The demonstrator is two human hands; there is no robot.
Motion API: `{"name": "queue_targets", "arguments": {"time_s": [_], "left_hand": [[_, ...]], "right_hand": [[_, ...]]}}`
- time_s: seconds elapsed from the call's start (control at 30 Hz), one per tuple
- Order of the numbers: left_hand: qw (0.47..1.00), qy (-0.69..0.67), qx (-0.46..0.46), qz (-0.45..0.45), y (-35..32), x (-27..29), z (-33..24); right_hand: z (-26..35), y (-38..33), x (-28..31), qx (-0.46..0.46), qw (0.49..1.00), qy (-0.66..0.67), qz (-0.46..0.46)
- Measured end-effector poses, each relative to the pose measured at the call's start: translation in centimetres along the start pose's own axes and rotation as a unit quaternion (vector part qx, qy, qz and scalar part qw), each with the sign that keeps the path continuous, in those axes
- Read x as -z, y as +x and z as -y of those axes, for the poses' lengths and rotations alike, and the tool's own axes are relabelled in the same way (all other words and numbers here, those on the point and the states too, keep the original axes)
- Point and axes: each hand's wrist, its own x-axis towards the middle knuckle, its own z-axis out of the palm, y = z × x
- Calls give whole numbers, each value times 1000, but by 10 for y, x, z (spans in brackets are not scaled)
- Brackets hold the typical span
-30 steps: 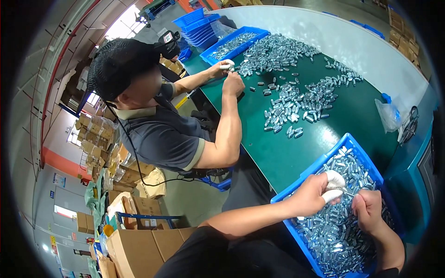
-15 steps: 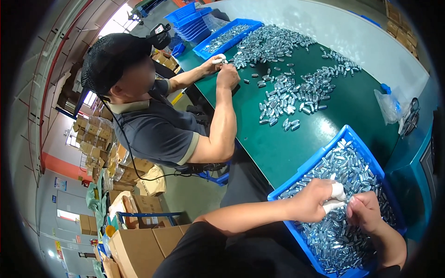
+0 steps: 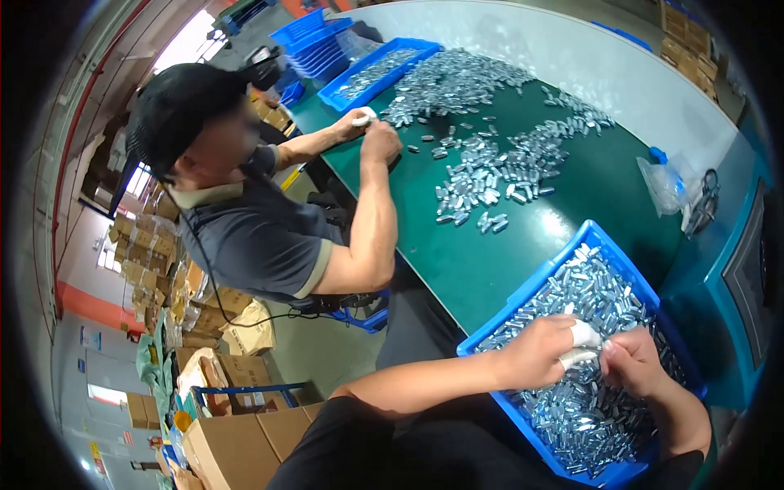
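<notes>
A blue plastic tray (image 3: 523, 294) full of small silvery metal parts (image 3: 596, 286) sits at the near edge of the green table (image 3: 457, 261). My left hand (image 3: 535, 353), with white covers on two fingertips, hovers over the tray's middle, its fingers pinched together. Curled right against those fingertips is my right hand (image 3: 639, 363). Both seem to pinch one small metal part between them; the part itself is mostly hidden by the fingers.
A co-worker (image 3: 245, 220) sits at the table's left side, hands (image 3: 371, 131) at a big heap of metal parts (image 3: 457, 82). Loose parts (image 3: 498, 175) lie mid-table. A second blue tray (image 3: 367, 77), stacked bins, a clear bag (image 3: 665, 184) and cardboard boxes (image 3: 237, 433) surround.
My hands have drawn closer together and lower over the tray, fingertips now touching. The co-worker's hands stay at the heap of parts.
</notes>
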Motion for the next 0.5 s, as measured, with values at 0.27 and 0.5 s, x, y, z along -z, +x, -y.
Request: {"name": "queue_targets", "arguments": {"time_s": [0.27,0.5], "left_hand": [[994,100,28,-34,6,10,-13],[969,200,145,-14,6,15,-4]], "right_hand": [[18,5,8,149,978,-142,-35],[0,15,17,120,981,-10,-155]]}}
